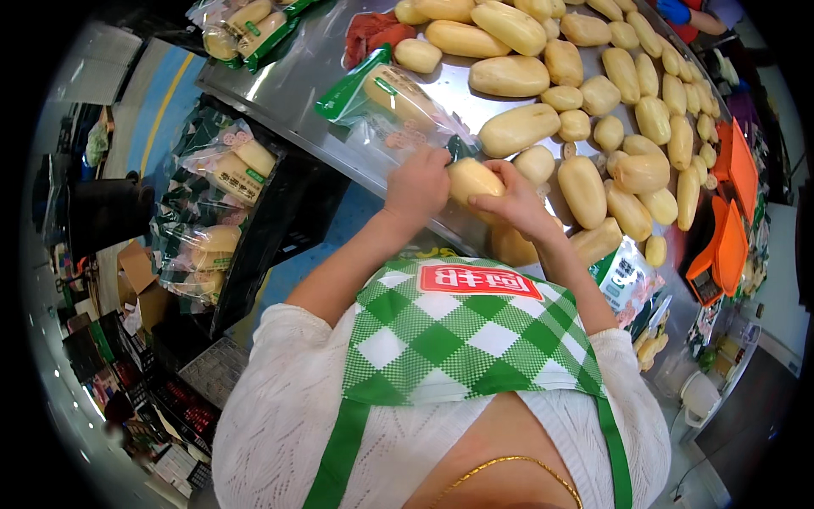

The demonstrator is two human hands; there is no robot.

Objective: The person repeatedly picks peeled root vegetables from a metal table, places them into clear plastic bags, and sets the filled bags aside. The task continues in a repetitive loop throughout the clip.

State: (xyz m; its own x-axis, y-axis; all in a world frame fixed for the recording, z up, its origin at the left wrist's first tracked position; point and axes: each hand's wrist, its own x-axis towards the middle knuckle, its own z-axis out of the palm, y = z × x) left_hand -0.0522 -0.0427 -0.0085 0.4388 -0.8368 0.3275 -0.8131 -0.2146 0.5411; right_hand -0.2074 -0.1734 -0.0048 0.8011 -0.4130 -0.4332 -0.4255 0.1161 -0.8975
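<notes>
My right hand (519, 202) is wrapped round a pale lotus root (473, 180), its thumb lying across the near side. Just left of it, my left hand (417, 188) is closed on the mouth edge of a clear plastic bag (365, 140) with a green end. The bag lies flat on the steel table (280, 106), and one lotus root (398, 92) is inside it. The held root is at the bag's mouth; whether its tip is inside is hidden by my left fingers. Many loose lotus roots (585, 191) cover the table to the right.
A black crate (280, 204) of filled bags (237, 174) stands left of the table. Another filled bag (246, 30) lies at the far left corner, and a red cloth (373, 38) beyond my bag. Orange baskets (721, 250) stand at right. A co-worker's blue-gloved hand (674, 10) shows at far right.
</notes>
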